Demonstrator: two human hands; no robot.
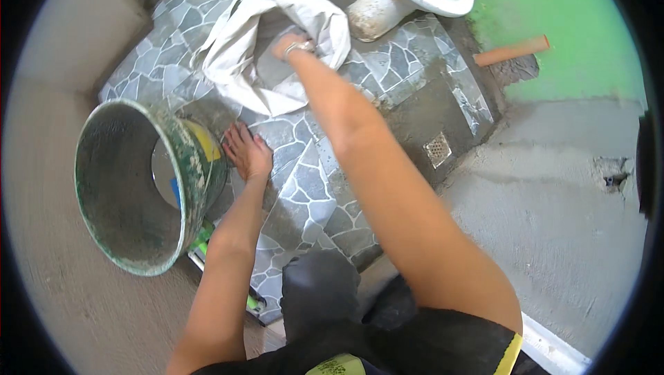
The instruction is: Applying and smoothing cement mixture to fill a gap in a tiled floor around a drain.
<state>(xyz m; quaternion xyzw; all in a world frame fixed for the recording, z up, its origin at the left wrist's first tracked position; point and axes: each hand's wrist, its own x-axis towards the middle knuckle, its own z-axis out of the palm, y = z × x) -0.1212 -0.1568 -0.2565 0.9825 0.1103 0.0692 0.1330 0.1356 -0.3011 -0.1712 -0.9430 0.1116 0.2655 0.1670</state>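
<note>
A crumpled white sack (325,25) stands with its mouth spread wide and grey powder (271,67) inside. My right hand (292,44) reaches into the sack, a bracelet at its wrist. Its fingers look curled, but what they hold is too hidden to name. My left hand (247,153) lies flat on the stone-patterned floor tiles (304,188), fingers spread, holding nothing. Close to its left is a large green bucket (114,181), stained with mortar and tipped toward me. Some grey residue coats the bucket's inner wall.
A dirty white toilet bowl (380,12) stands beyond the sack. An orange pipe (512,50) sticks out by the green wall (574,29) at right. A square metal drain (437,149) sits in bare cement. Green-handled tool parts (204,236) lie beside the bucket.
</note>
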